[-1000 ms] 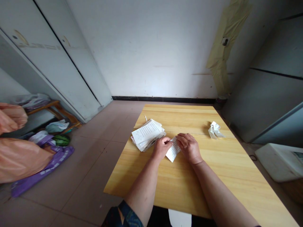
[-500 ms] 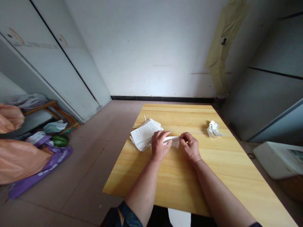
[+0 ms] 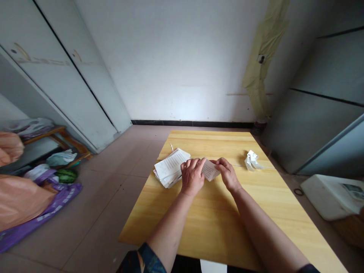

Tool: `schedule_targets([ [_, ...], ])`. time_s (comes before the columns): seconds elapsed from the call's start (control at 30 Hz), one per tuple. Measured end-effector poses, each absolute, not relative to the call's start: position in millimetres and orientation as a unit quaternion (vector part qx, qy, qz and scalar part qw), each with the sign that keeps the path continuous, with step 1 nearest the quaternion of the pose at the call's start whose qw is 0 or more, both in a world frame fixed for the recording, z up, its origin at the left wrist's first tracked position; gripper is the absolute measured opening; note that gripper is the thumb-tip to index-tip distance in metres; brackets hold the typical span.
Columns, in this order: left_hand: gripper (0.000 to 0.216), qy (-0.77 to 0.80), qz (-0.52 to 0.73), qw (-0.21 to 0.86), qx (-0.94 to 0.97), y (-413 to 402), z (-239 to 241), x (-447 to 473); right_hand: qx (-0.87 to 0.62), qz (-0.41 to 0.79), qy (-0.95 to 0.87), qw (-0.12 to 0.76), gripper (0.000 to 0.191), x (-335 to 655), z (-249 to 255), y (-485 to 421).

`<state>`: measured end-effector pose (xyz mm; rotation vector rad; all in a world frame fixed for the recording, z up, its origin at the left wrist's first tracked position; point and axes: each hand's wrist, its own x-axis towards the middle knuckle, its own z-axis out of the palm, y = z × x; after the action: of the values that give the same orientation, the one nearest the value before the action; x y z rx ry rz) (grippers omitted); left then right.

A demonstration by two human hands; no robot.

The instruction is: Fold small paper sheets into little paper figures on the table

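On the wooden bench [image 3: 216, 223], the left grip [image 3: 193, 176] and the right grip [image 3: 227, 175] hold a small printed sheet [image 3: 211, 170] between them, fingers closed on its two ends. A stack of papers [image 3: 170, 167] lies just left of the left grip. A crumpled paper [image 3: 251, 160] sits farther right. A watermelon [image 3: 66, 175] and a purple bag [image 3: 48, 210] lie on the floor at left.

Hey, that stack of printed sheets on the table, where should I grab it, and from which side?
Probably its near left corner, coming from the left edge of the table. The stack lies flat and its sheets splay there, giving an edge to get under. The left hand, holding a folded sheet, crowds its right side.
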<state>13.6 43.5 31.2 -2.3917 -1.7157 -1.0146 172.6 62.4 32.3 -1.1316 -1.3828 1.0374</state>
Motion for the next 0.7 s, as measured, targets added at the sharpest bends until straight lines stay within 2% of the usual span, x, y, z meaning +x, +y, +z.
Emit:
schedule_targets([
  [0.23,0.081,-0.475,-0.315,-0.018,-0.821,69,28,14,-0.429,0.214,-0.779,0.405,0.01,191,30,81],
  [0.33,0.081,-0.458,-0.319,-0.018,-0.829,73,24,14,-0.369,0.101,-0.84,0.385,0.011,194,22,83],
  [0.43,0.065,-0.473,-0.318,0.001,-0.822,74,23,13,-0.344,0.024,-0.86,0.376,0.016,196,13,83],
  [0.53,0.03,-0.486,-0.304,0.032,-0.819,75,23,11,-0.351,-0.022,-0.856,0.379,0.018,200,6,83],
  [0.6,0.013,-0.491,-0.29,0.045,-0.82,75,22,9,-0.362,-0.011,-0.847,0.389,0.018,202,4,82],
  [0.7,0.003,-0.494,-0.262,0.028,-0.828,74,18,7,-0.387,0.074,-0.823,0.409,0.015,205,5,77],
])
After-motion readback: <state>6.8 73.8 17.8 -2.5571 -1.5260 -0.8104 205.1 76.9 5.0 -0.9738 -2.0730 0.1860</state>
